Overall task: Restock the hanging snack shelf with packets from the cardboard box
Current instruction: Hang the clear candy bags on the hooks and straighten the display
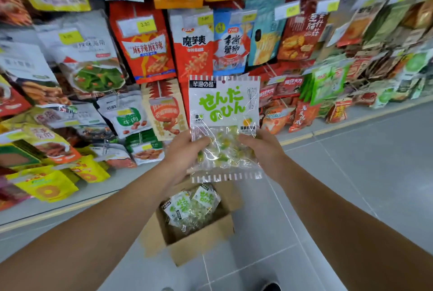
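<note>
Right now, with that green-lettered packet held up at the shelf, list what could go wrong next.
1. Both hands, left and right, grip the packet at its lower half, so its top may flop and perhaps miss a hook.
2. The hanging packs are crowded, so pushing in could knock one loose.
3. The open cardboard box sits on the floor by the feet, a possible trip hazard.

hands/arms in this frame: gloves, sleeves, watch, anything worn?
Nothing worn that shows. Left hand and right hand are bare, no gloves, no rings visible. Both forearms are bare to the frame edge: no sleeves, watch or bands in view.
</note>
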The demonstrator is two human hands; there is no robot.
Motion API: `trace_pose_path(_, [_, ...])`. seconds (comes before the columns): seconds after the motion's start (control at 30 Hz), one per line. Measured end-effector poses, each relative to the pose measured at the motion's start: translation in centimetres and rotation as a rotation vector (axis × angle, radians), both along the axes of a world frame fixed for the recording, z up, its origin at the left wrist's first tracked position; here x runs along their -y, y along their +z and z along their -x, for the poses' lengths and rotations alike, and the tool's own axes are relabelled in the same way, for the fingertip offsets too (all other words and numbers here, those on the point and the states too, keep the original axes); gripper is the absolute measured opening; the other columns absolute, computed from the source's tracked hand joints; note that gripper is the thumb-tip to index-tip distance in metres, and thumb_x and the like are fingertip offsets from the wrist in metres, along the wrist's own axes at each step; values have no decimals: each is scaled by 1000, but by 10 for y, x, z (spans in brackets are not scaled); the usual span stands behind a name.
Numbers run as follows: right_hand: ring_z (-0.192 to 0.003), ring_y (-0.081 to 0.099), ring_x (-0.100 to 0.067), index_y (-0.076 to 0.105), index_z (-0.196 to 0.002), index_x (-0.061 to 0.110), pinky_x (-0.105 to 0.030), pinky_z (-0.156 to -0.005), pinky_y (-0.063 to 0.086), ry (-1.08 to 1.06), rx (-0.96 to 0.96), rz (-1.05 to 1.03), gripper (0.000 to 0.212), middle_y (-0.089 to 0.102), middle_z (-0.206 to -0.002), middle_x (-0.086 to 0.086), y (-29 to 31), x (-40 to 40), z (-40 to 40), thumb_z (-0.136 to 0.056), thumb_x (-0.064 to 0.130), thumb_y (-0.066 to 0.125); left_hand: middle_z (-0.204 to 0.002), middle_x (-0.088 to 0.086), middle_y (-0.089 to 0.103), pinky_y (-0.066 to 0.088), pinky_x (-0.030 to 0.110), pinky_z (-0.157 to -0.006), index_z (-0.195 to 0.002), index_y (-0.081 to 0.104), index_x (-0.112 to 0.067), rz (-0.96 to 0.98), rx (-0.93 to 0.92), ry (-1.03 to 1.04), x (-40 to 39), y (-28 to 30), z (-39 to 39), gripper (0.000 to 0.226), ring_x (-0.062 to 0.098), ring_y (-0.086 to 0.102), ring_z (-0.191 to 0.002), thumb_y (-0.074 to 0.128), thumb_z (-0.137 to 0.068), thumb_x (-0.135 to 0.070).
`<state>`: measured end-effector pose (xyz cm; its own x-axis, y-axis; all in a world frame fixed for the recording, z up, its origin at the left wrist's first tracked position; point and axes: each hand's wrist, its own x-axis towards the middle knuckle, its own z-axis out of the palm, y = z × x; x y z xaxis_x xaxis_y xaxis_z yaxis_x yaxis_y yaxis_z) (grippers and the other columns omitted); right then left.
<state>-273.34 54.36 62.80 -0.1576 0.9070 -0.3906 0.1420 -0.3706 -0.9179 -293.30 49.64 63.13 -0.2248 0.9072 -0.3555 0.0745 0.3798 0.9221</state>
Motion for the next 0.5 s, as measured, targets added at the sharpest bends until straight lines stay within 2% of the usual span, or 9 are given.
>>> trace_pose_path(0.07, [-76, 55, -25, 68, -87, 6, -38, -70, 39, -35, -1, -25, 32, 63, -81, -14, 17, -5, -35, -73, 33, 78, -90, 11, 69, 45, 38, -71, -85, 66, -20, -28, -4, -33, -10, 20, -34, 8, 24, 59, -79, 69, -86, -28])
trace_pose_path(0.1, [-75, 56, -25, 68, -88, 7, -38, -69, 40, -60, 3, -30, 37, 63, -80, -13, 25, -8, -59, -69, 37, 78, -86, 8, 67, 44, 38, -69, -83, 66, -21, -44, -8, -47, -16, 28, -59, 6, 23, 56, -76, 68, -88, -24])
trace_pose_path(0.2, [-79, 60, -26, 69, -93, 9, -39, -71, 45, -88, 6, -48, 49, 68, -87, -16, 41, -20, -109, -60, 44, 79, -84, 10, 65, 41, 37, -64, -90, 68, -13, -90, -50, -71, -34, 46, -110, 9, 22, 54, -72, 66, -89, -22])
trace_pose_path(0.3, [-87, 62, -26, 67, -96, 15, -40, -81, 50, -135, -5, -59, 42, 69, -96, -11, 58, -38, -175, -66, 41, 80, -80, 10, 63, 39, 33, -59, -95, 67, -8, -145, -90, -99, -56, 66, -176, 13, 21, 53, -69, 65, -90, -20])
trace_pose_path(0.4, [-96, 60, -24, 61, -117, 7, -40, -93, 49, -205, -26, -76, 50, 65, -104, -6, 80, -52, -227, -79, 33, 81, -89, 16, 65, 40, 33, -64, -99, 65, -5, -163, -89, -133, -78, 82, -230, 20, 21, 55, -76, 65, -90, -23])
trace_pose_path(0.47, [-102, 55, -20, 52, -132, 16, -40, -103, 45, -224, -46, -91, 55, 57, -110, -2, 90, -65, -261, -86, 30, 77, -97, 22, 67, 44, 36, -69, -102, 64, -3, -187, -96, -157, -95, 93, -260, 29, 24, 59, -79, 67, -88, -28])
trace_pose_path(0.5, [-106, 52, -20, 45, -143, 16, -41, -107, 43, -228, -63, -97, 67, 55, -119, -3, 96, -70, -276, -87, 31, 77, -100, 23, 68, 46, 38, -71, -101, 65, -4, -197, -110, -177, -104, 98, -273, 30, 26, 62, -82, 67, -87, -30])
